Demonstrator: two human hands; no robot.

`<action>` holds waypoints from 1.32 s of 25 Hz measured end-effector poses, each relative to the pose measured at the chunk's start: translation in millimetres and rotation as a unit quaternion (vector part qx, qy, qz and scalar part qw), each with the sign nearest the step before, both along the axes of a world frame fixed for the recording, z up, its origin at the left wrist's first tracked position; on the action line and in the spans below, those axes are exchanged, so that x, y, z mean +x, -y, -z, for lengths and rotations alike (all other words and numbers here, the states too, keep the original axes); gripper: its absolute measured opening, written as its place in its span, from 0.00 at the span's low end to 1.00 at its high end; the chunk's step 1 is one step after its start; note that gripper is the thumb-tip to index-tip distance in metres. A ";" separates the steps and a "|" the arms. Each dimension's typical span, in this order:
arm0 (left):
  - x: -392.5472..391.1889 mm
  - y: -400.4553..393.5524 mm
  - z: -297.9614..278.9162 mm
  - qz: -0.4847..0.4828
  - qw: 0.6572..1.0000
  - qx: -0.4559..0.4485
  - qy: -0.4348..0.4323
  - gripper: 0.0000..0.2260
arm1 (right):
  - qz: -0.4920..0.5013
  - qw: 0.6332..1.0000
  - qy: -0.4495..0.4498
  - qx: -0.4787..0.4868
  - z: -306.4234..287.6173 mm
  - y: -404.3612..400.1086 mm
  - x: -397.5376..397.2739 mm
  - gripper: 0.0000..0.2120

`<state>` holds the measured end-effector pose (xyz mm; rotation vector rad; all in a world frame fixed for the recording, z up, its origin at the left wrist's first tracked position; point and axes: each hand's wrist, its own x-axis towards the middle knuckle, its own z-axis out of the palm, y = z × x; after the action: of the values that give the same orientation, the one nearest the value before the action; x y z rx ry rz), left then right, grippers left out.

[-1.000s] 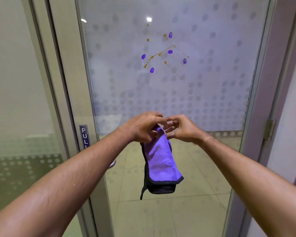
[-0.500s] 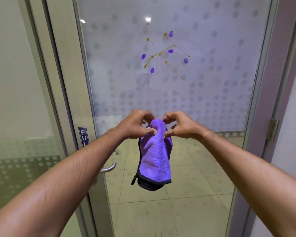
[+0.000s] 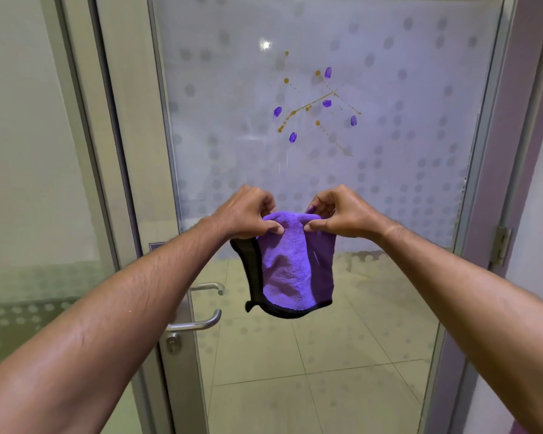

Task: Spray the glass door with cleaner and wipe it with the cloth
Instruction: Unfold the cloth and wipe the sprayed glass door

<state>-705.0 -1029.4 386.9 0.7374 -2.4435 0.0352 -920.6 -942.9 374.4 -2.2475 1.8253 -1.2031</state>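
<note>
A frosted, dotted glass door (image 3: 405, 189) stands straight ahead. Purple and orange-brown marks (image 3: 317, 108) spot its upper middle. I hold a purple cloth (image 3: 292, 264) with a black edge in front of the glass, at chest height. My left hand (image 3: 248, 214) pinches its top left fold and my right hand (image 3: 339, 213) pinches its top right fold. The cloth hangs down folded between them, apart from the glass. No spray bottle is in view.
A metal lever handle (image 3: 198, 322) with a lock sits on the door's left stile, below my left forearm. A glass side panel (image 3: 22, 183) stands at the left. A hinge (image 3: 500, 245) and purple frame are at the right. Tiled floor shows through the lower glass.
Both hands have risen slightly and drawn apart, spreading the cloth's top edge. The cloth now hangs wider and flatter than before.
</note>
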 end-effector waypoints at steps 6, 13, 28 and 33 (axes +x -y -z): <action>17.4 12.9 -60.9 -0.004 0.998 -0.062 0.001 0.12 | 0.036 0.997 -0.021 -0.068 -52.6 3.4 16.5 0.08; 30.1 19.3 -139.3 0.017 0.992 -0.104 -0.069 0.11 | 0.098 0.982 -0.062 -0.149 -129.4 4.9 28.2 0.10; -18.9 52.0 -233.7 -0.043 0.964 -0.203 -0.166 0.12 | 0.168 0.941 -0.144 -0.254 -234.1 51.2 -5.8 0.10; -33.9 66.7 -249.7 -0.067 0.954 -0.231 -0.181 0.12 | 0.208 0.914 -0.159 -0.310 -243.7 77.1 -11.3 0.11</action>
<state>-738.9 -1096.1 636.6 0.6287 -1.9296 0.4666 -931.9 -1020.0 618.1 -2.5578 2.4129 -1.7924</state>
